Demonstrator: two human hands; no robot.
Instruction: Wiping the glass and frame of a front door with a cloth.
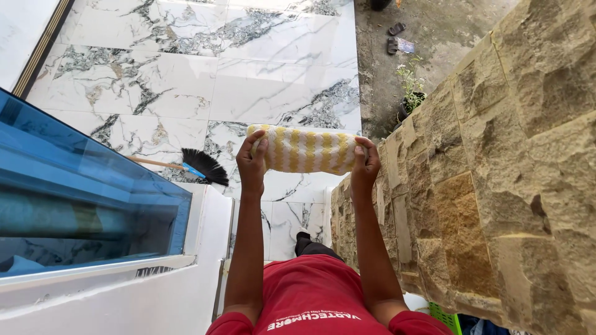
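Cloth: yellow-and-white striped knitted cloth, folded into a thick roll, held level in the air between both hands above the marble floor.
Left hand: fingers closed around the left end of the cloth, thumb on the near side.
Right hand: fingers closed around the right end of the cloth, arm raised beside the wall.
Wall: rough tan stone-block wall rises along the right, close to the right forearm.
Floor: white marble tile floor with grey veins lies behind the cloth.
Broom: black-bristled broom with blue collar and wooden handle lies on the floor, left of the left hand.
Glass: blue-tinted glass panel fills the left side.
Plant: small potted plant stands by the wall's far end.
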